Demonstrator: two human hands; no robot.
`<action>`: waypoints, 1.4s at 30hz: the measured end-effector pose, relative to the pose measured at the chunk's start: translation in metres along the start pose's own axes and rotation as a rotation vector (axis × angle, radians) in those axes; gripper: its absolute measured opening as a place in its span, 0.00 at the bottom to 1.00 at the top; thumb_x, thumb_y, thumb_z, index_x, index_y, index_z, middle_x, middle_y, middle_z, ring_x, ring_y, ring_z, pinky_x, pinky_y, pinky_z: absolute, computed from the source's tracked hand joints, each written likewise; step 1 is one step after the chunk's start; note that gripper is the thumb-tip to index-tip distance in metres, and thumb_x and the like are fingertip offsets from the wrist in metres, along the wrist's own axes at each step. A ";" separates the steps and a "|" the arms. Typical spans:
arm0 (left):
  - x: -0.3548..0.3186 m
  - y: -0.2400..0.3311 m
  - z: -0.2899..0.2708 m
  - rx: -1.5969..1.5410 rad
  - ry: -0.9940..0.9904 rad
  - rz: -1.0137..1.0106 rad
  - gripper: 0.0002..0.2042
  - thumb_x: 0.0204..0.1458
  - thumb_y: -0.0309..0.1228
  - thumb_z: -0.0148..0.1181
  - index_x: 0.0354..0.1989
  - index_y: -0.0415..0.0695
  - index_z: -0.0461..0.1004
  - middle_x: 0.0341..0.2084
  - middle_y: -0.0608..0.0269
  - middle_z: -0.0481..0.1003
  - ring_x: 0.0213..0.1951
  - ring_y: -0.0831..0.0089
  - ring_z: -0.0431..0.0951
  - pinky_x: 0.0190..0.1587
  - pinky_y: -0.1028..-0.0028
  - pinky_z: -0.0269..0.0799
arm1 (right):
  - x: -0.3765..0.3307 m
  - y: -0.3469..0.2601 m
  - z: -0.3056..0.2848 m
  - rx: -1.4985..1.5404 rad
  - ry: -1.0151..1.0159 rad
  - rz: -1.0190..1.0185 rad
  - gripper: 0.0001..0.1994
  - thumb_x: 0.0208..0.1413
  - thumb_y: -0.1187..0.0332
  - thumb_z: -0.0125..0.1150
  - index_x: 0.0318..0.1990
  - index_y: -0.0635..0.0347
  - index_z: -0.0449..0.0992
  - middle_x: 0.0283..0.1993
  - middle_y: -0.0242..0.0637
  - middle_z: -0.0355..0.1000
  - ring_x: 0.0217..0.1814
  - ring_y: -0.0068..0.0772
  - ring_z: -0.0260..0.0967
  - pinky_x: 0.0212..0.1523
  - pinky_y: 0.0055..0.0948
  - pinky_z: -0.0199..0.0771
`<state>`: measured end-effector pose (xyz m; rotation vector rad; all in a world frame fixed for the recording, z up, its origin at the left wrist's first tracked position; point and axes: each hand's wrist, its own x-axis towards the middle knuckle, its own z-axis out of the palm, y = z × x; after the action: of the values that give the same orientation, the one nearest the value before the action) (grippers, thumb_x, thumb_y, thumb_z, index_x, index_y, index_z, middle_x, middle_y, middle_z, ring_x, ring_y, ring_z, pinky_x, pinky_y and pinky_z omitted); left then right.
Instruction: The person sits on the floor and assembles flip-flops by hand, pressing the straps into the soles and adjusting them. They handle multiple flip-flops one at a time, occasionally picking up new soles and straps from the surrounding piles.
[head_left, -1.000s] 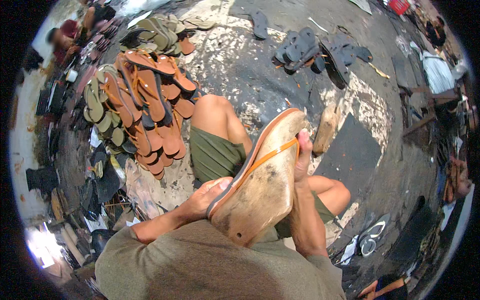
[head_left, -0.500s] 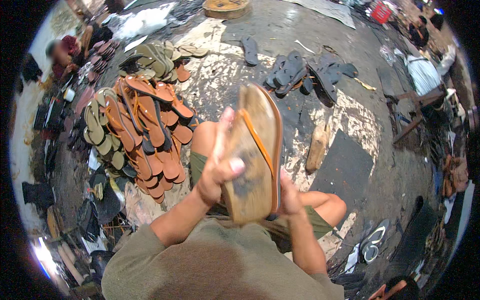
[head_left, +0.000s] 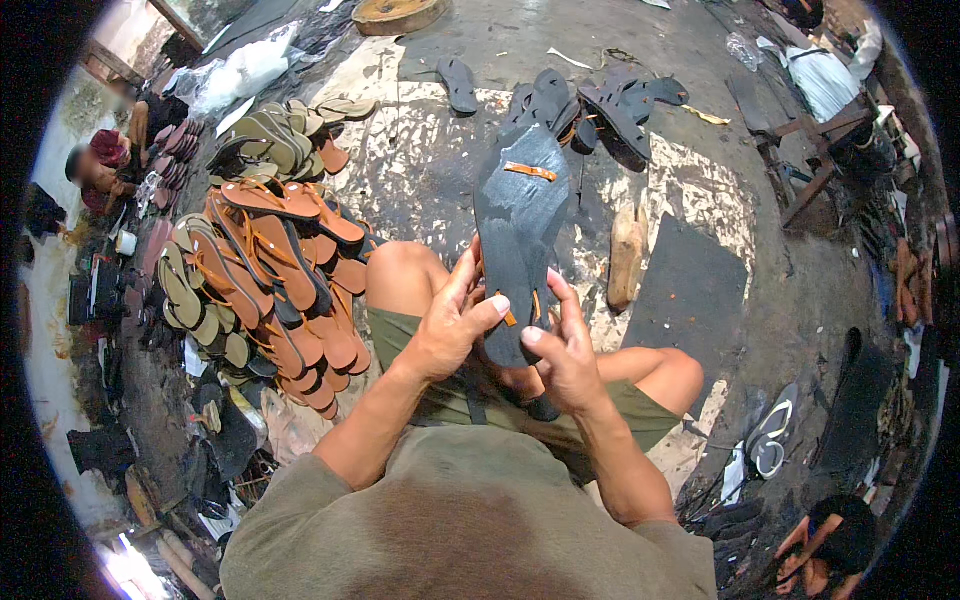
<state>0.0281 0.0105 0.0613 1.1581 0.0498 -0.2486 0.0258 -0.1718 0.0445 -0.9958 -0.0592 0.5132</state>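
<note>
I hold a sandal (head_left: 520, 225) upright in front of me, its black sole facing me with orange strap ends showing through it. My left hand (head_left: 455, 325) grips its lower left edge, thumb pressed on the sole. My right hand (head_left: 565, 350) grips the lower right edge, thumb also on the sole. Both hands sit above my knees and olive shorts (head_left: 400, 335).
A large heap of orange and tan sandals (head_left: 265, 265) lies to my left. Black soles (head_left: 600, 100) are scattered ahead on the stained floor. A wooden shoe form (head_left: 628, 255) and a dark mat (head_left: 690, 285) lie to the right. A person (head_left: 100, 165) sits far left.
The sandal has been turned over: its tan top and orange strap faced me before, and now the black sole does. Both hands have shifted to its lower end.
</note>
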 end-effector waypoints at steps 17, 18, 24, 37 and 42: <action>0.080 -0.007 -0.040 -0.060 0.221 0.334 0.38 0.72 0.51 0.43 0.76 0.32 0.41 0.73 0.50 0.52 0.73 0.65 0.52 0.73 0.67 0.50 | 0.071 0.025 0.011 -0.329 0.309 -0.392 0.43 0.54 0.60 0.76 0.71 0.67 0.57 0.68 0.51 0.63 0.65 0.40 0.66 0.65 0.39 0.68; 0.097 -0.009 -0.051 -0.109 0.225 0.275 0.36 0.72 0.52 0.41 0.74 0.31 0.48 0.70 0.50 0.58 0.70 0.66 0.58 0.72 0.67 0.53 | 0.088 0.022 0.014 -0.399 0.262 -0.289 0.39 0.55 0.59 0.75 0.68 0.68 0.61 0.64 0.51 0.67 0.62 0.39 0.69 0.62 0.38 0.70; 0.187 -0.027 -0.260 0.285 0.883 0.093 0.28 0.68 0.58 0.46 0.45 0.41 0.76 0.29 0.62 0.78 0.34 0.73 0.78 0.36 0.63 0.75 | 0.123 0.019 -0.012 -0.720 0.106 -0.075 0.23 0.62 0.57 0.68 0.55 0.68 0.76 0.46 0.47 0.81 0.49 0.34 0.77 0.51 0.36 0.76; 0.423 -0.074 -0.315 1.143 0.708 0.200 0.18 0.57 0.43 0.64 0.53 0.52 0.83 0.50 0.49 0.82 0.53 0.58 0.81 0.59 0.67 0.74 | 0.087 0.118 -0.163 -1.758 0.274 0.082 0.34 0.64 0.57 0.62 0.71 0.68 0.59 0.63 0.63 0.66 0.64 0.68 0.63 0.65 0.55 0.64; 0.480 -0.086 -0.312 0.742 0.731 -0.022 0.16 0.57 0.38 0.64 0.54 0.55 0.82 0.47 0.50 0.83 0.45 0.59 0.84 0.52 0.63 0.78 | 0.088 0.111 -0.149 -1.773 0.283 0.076 0.33 0.63 0.59 0.63 0.70 0.67 0.60 0.60 0.61 0.69 0.59 0.65 0.65 0.59 0.53 0.68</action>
<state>0.5030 0.1817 -0.2216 1.9406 0.6580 0.1728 0.1015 -0.2022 -0.1436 -2.7984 -0.2446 0.2851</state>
